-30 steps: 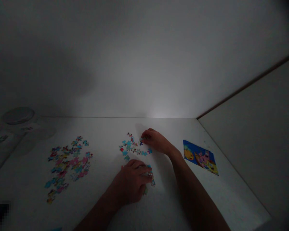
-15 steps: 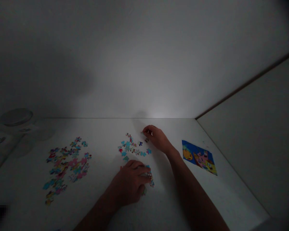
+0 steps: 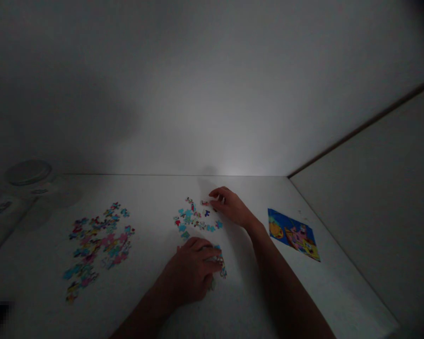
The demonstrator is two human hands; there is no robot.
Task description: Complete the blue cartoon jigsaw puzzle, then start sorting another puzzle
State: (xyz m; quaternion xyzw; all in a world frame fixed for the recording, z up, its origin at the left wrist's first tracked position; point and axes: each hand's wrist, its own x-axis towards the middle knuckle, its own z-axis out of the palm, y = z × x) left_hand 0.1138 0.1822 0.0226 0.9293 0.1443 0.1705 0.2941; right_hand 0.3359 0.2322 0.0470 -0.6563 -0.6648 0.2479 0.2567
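Note:
My left hand lies over a cluster of jigsaw pieces, fingers spread, covering most of it. Colourful edges show past the fingertips, and a pale piece peeks out below. Farther back, my right hand hovers low with thumb and fingers apart. Just left of its fingertips is a small red-and-white puzzle piece. A dark blue and white piece rests below that one. Loose, mostly light-blue puzzle pieces are scattered between the two hands.
A large pile of mixed puzzle pieces spreads over the left of the white table. On the right lies a blue cartoon picture card. Clear containers with a round lid stand at the far left. A wall borders the back.
The right hand's fingers have parted, and a red-and-white piece now shows left of the fingertips. My left hand has stayed over its cluster. The whole view has shifted slightly.

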